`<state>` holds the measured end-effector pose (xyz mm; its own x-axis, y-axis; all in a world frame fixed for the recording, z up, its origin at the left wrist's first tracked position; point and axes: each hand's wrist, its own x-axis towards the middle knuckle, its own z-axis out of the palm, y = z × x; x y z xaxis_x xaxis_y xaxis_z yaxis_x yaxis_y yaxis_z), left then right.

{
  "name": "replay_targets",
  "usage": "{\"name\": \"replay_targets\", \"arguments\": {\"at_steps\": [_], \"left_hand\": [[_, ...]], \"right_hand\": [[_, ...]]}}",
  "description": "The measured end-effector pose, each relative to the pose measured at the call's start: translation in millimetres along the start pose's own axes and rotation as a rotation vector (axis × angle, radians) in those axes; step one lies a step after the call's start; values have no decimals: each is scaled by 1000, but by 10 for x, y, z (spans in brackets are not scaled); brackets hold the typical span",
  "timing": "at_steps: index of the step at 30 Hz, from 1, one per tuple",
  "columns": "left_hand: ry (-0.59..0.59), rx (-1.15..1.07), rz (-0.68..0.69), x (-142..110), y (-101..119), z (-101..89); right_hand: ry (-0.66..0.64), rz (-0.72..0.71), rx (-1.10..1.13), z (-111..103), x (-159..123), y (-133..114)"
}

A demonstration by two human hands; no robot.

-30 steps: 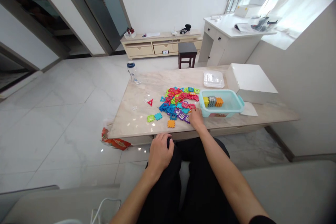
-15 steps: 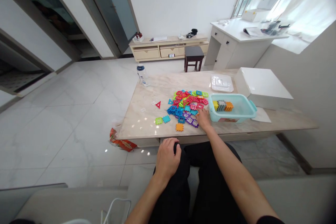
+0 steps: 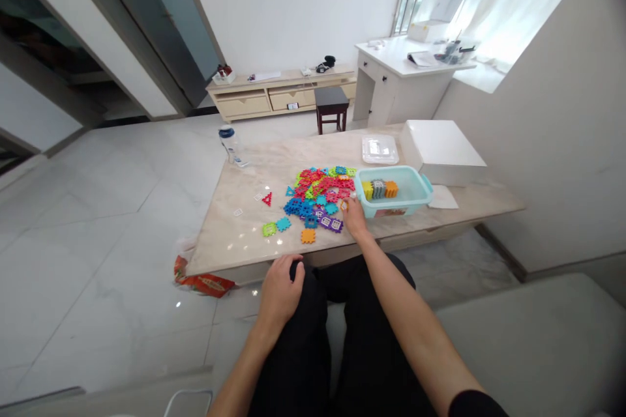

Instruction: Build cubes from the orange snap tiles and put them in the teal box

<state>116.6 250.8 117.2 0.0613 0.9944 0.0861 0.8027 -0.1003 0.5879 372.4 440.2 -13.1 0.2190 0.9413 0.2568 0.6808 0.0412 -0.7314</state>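
My left hand [image 3: 282,292] rests on my left knee, fingers lying over the black trousers and holding nothing. At the right edge of a pile of interlocking plastic tiles, my right hand [image 3: 355,217] is closed with its fingertips at a small orange tile [image 3: 345,206], partly hidden by the fingers. Purple tiles [image 3: 328,221] with white window inserts lie just left of that hand. Blue tiles [image 3: 296,207] and red tiles [image 3: 337,185] make up much of the pile. Beside the hand stands a light teal bin [image 3: 415,207] holding rows of yellow, grey and orange tiles.
Loose on the marble-look table [image 3: 218,228] are an orange tile [image 3: 308,236], a green tile [image 3: 269,229] and a red triangle [image 3: 267,199]. A water bottle [image 3: 232,146] stands at the far left corner. Behind the bin are a clear plastic lid [image 3: 380,150] and a white box [image 3: 443,150].
The view has turned to the right, so everything sits further left in it. My right hand has lifted slightly with the orange tile at its fingertips. My left hand stays on the knee.
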Motion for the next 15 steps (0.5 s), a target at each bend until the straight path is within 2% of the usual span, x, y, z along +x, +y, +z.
{"name": "replay_targets", "arguments": {"at_steps": [5,8,10,12,15], "left_hand": [[-41,54,71,142,79,22],[-40,37,122,397,197,89],[-47,-13,107,598,245,158],[-62,-74,53,760,248,242],[-166,-172,-26,872,186,357]], "right_hand": [[35,-28,48,-166,-113,-179],[-9,-37,261,-204,-221,-301],[-103,-6,450,-217,-308,-363],[-267,18,604,-238,-411,-416],[-509,25,780,-269,-565,-510]]}}
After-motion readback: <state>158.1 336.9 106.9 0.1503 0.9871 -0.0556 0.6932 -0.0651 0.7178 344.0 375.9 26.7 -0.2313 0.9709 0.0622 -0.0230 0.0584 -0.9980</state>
